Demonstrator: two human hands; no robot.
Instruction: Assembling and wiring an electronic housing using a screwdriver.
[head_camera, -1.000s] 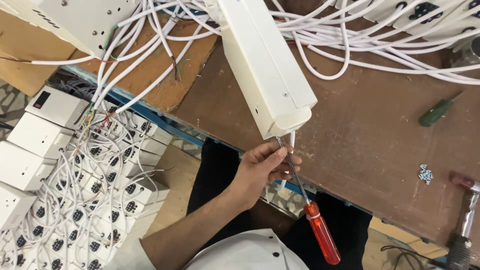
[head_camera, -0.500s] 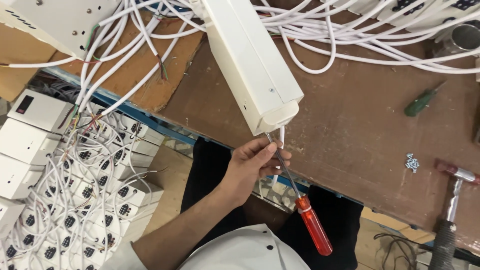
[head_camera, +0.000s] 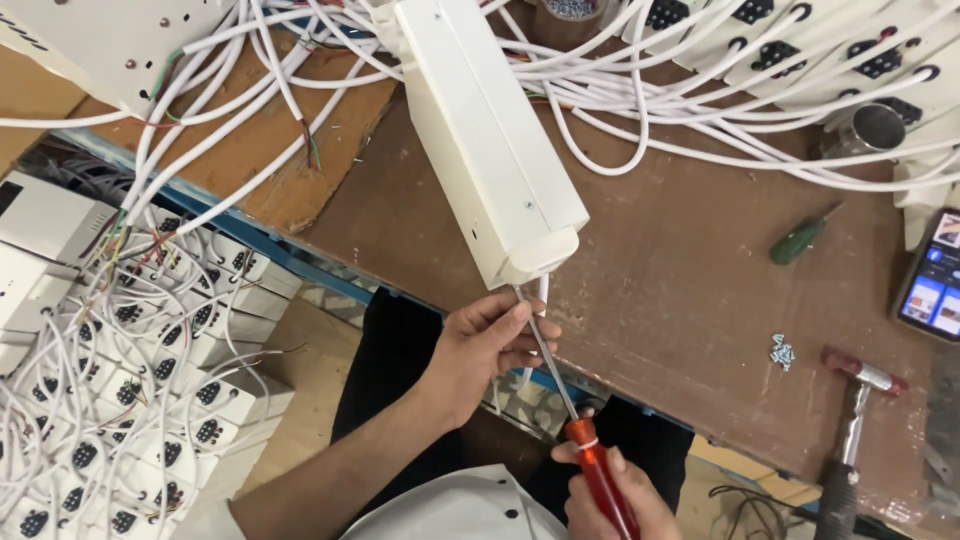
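Right hand (head_camera: 615, 505), at the bottom edge, is wrapping its fingers closed around the glossy red handle of a screwdriver (head_camera: 572, 415). Its thin steel shaft is slanting up toward the end of a long white rectangular box (head_camera: 490, 140) lying on the worn brown tabletop (head_camera: 690, 270). Left hand (head_camera: 480, 350) is pinching the shaft and a white cable (head_camera: 541, 296) just below the box, with more white cables (head_camera: 700, 130) looping beyond.

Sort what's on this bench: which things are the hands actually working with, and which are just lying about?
In use:
- left hand, steadying the shaft
- right hand, gripping the red-handled screwdriver
- long white casing, tip at its end

Lying about:
- green screwdriver
- hammer
- loose screws
- phone
- metal cup
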